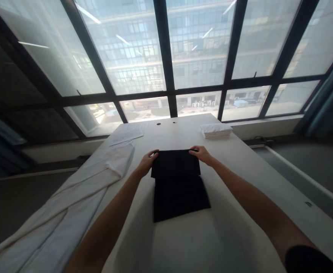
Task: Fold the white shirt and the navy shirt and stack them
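A black cloth lies partly folded on the white table in front of me. Its far part is a flap with a straight top edge, and the near part rests flat with a slanted lower edge. At the flap's far left corner, my left hand pinches the fabric between thumb and fingers. My right hand grips the far right corner the same way. The fabric between the two hands looks taut.
White cloths are spread along the table's left side, with papers beyond them. A neat stack of folded white cloths stands at the back right. Large windows rise behind the table.
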### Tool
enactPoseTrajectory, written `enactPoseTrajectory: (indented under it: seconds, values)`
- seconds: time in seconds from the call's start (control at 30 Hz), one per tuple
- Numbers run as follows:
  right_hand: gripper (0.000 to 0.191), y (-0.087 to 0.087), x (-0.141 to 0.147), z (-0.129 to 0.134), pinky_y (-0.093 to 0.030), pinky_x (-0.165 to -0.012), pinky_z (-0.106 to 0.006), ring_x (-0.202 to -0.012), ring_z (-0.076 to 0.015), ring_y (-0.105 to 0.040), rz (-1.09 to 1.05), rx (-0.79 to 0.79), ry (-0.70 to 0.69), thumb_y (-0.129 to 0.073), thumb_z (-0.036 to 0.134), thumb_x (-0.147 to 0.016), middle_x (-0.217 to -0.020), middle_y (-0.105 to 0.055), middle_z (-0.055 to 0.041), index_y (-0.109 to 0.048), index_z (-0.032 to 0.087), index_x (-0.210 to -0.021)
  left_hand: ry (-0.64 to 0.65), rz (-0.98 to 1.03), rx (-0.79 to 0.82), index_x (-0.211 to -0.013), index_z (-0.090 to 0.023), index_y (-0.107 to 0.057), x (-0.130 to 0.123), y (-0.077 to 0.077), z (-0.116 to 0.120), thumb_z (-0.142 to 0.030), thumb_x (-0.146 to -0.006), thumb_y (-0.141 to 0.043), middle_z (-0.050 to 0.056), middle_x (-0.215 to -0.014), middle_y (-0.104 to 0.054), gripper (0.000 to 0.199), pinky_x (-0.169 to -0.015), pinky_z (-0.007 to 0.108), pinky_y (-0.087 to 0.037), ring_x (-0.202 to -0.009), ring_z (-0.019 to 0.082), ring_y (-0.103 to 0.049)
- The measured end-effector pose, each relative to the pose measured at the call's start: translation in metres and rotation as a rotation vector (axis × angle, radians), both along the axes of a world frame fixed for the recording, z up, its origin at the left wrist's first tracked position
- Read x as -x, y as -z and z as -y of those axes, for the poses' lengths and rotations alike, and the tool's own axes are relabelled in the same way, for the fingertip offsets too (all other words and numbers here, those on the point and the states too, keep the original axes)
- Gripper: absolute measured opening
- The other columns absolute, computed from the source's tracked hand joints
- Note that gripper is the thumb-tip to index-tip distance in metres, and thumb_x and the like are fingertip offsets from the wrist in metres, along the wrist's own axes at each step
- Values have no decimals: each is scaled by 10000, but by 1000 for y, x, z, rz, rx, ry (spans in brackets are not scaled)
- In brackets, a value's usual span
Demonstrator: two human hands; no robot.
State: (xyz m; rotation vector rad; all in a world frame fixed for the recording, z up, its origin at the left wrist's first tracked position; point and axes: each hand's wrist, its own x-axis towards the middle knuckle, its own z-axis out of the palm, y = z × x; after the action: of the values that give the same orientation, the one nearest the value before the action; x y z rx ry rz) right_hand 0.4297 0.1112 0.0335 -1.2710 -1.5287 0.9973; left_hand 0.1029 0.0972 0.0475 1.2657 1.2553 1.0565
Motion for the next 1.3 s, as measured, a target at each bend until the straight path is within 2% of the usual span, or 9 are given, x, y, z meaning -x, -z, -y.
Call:
enactPoseTrajectory:
  seconds: [0.1,0.2,0.37,0.5,0.6,0.73,1.0,1.17,1.3]
  values:
    - [320,19,18,-26,-494,-651,-255,-734,-163,-626,-44,116,103,-708,276,-818,-861,-717,-61,-703,126,-1100,-198,46,128,-1451,-170,-483,-7,27,-24,-347,-891,-714,85,-969,-713,631,-556,205,-478,-673,131,-641]
    - [433,36,25,-39,-487,-576,-247,-644,-152,-611,-36,182,131,-729,297,-810,-810,-712,-67,-656,110,-1193,-244,55,145,-1503,-141,-391,-6,45,-31,-275,-875,-743,125,-1027,-719,732,-622,225,-520,-768,162,-685]
    - [186,53,24,-49,-472,-537,-223,-598,-151,-614,35,246,118,-691,295,-826,-686,-692,-49,-717,124,-893,-236,47,118,-1461,-112,-434,-2,60,-28,-239,-856,-761,147,-1082,-734,699,-751,274,-566,-885,199,-714]
    - [234,58,23,-52,-465,-558,-226,-649,-177,-652,161,233,143,-583,245,-869,-647,-683,-53,-689,140,-689,-242,-58,59,-1246,-132,-610,2,68,-24,-273,-796,-807,97,-1015,-746,510,-775,263,-548,-897,195,-706]
    - [179,59,23,-50,-482,-666,-234,-831,-219,-692,275,173,214,-619,234,-835,-729,-717,-70,-709,154,-703,-269,-193,43,-961,-139,-687,11,71,-20,-358,-789,-781,50,-805,-720,294,-691,248,-505,-844,207,-688]
    - [140,62,24,-43,-488,-823,-269,-1010,-251,-687,386,111,264,-678,242,-785,-937,-763,-101,-763,174,-874,-233,-341,76,-637,-165,-637,19,71,-18,-453,-726,-774,-5,-521,-562,331,-573,252,-413,-692,219,-638]
    - [142,64,26,-32,-505,-812,-282,-951,-262,-715,439,126,268,-692,211,-737,-892,-770,-99,-770,168,-848,-152,-434,94,-565,-156,-627,18,64,-20,-381,-699,-764,-4,-536,-565,296,-550,250,-352,-613,178,-569]
    - [171,65,27,-31,-498,-882,-307,-1084,-298,-678,428,133,286,-740,215,-706,-986,-756,-150,-745,158,-868,-161,-467,118,-544,-161,-608,19,62,-24,-267,-659,-800,-3,-525,-563,247,-528,245,-334,-604,174,-569]
    - [224,55,30,-38,-533,-777,-308,-1020,-308,-695,358,185,272,-790,232,-670,-882,-750,-143,-727,156,-870,-175,-426,186,-599,-154,-618,15,56,-38,-303,-706,-807,-7,-508,-554,263,-509,249,-362,-556,163,-568]
